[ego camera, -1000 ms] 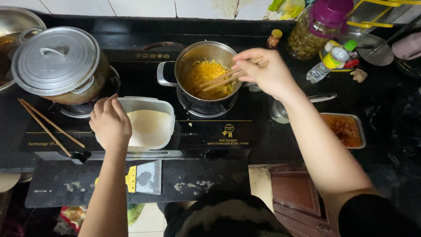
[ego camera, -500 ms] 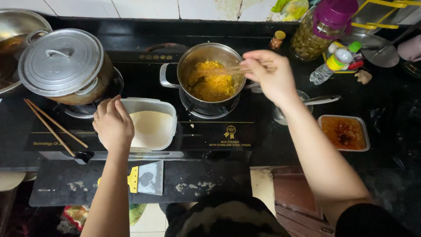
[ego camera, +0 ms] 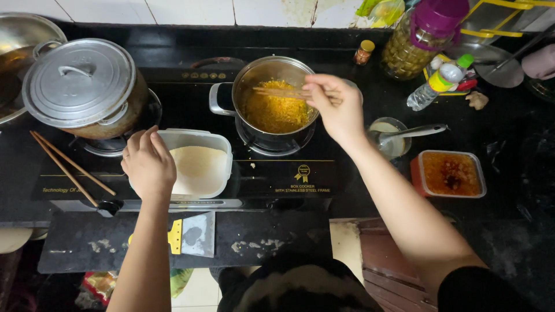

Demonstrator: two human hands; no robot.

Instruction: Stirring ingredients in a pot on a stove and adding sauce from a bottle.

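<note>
The left hand (ego camera: 149, 163) rests curled over the near-left edge of a white rectangular plastic tub (ego camera: 196, 163) of pale flour-like powder, fingers wrapped on its rim at about nine o'clock from the powder; to do this well it should, I judge, keep the tub steady and level so nothing spills onto the black glass cooktop (ego camera: 191, 104). At two o'clock from the tub stands a small steel saucepan (ego camera: 272, 104) on the right burner, filled with crumbly orange-yellow food (ego camera: 274, 110), moist and grainy, heaped toward the centre. The right hand (ego camera: 337, 107), at three o'clock from the pan, pinches a pair of light wooden chopsticks (ego camera: 280, 92) between thumb and fingers, tips reaching leftward over the food. Stirring should go gently, I think, tips sweeping the bottom and kept inside the rim. Another pair of wooden chopsticks (ego camera: 69, 167) lies at nine o'clock from the tub, below a lidded steel pot (ego camera: 81, 86).
</note>
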